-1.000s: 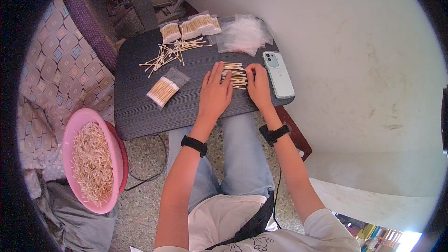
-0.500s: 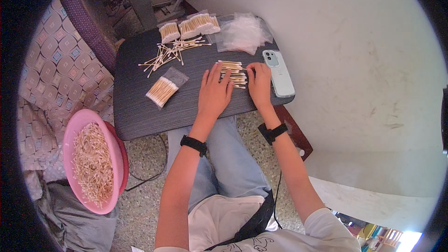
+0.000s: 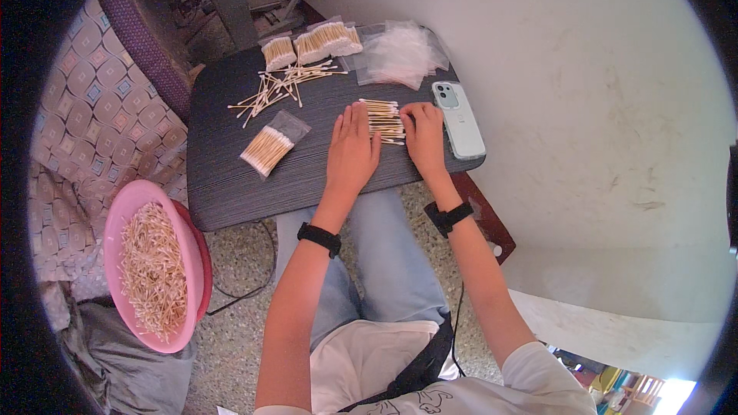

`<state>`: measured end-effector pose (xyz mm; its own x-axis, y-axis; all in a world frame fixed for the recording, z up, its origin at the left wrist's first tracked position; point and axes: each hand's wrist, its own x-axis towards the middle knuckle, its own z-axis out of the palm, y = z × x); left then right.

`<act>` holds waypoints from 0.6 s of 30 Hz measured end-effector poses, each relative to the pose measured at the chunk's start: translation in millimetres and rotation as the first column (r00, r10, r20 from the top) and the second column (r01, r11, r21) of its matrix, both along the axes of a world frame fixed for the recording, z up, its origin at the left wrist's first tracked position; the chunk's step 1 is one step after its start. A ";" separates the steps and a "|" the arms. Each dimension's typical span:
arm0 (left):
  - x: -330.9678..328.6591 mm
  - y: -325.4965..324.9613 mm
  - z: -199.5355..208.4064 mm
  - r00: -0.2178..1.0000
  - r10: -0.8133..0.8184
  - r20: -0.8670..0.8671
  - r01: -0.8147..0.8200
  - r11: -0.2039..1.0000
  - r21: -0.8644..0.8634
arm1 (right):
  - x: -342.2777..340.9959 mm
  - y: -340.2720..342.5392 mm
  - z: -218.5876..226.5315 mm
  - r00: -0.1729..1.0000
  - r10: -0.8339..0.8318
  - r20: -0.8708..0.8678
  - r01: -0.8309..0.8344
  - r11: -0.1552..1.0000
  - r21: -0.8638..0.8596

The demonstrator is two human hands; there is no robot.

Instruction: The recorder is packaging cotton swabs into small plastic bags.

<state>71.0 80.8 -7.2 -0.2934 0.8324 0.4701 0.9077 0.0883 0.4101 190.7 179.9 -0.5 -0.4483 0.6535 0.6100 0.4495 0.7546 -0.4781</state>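
Observation:
A row of cotton swabs (image 3: 386, 121) with wooden sticks lies side by side on the dark table, between my two hands. My left hand (image 3: 352, 146) rests flat along the row's left ends, fingers stretched out and close together, covering those tips. At the opposite ends, my right hand (image 3: 424, 134) has its fingers bent and pinched at the swab tips; exactly which swabs they grip is partly hidden. Left of my left hand lies a clear bag of cotton swabs (image 3: 267, 151). Loose cotton swabs (image 3: 280, 88) are scattered farther back.
Filled swab bags (image 3: 327, 42) and a stack of empty clear bags (image 3: 400, 54) line the table's (image 3: 223, 192) far edge. A pale phone (image 3: 463, 127) lies at the right edge, near the wall. A pink basin (image 3: 115, 261) full of swabs stands at lower left.
My left fingers have drawn closer together, with the thumb lower beside the row. My right hand has shifted slightly left, and the swabs sit in a more even row.

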 end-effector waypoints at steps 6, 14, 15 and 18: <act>-0.4 -0.4 -1.5 0.995 -0.016 -0.098 0.015 1.000 -0.004 | 0.8 -0.9 0.2 1.000 0.023 -0.002 -0.023 1.000 0.008; -2.2 -1.0 -2.9 0.991 -0.002 -0.131 0.002 1.000 -0.003 | -1.2 -1.9 1.3 1.000 0.027 -0.009 -0.027 1.000 -0.015; -2.4 -1.2 -2.8 0.992 -0.003 -0.129 0.003 1.000 -0.005 | -1.2 -2.1 1.2 1.000 0.029 -0.008 -0.029 1.000 -0.003; -0.6 0.3 -0.4 0.994 -0.016 -0.104 0.014 1.000 -0.020 | 1.6 0.0 -0.6 0.999 0.027 -0.021 -0.027 1.000 0.009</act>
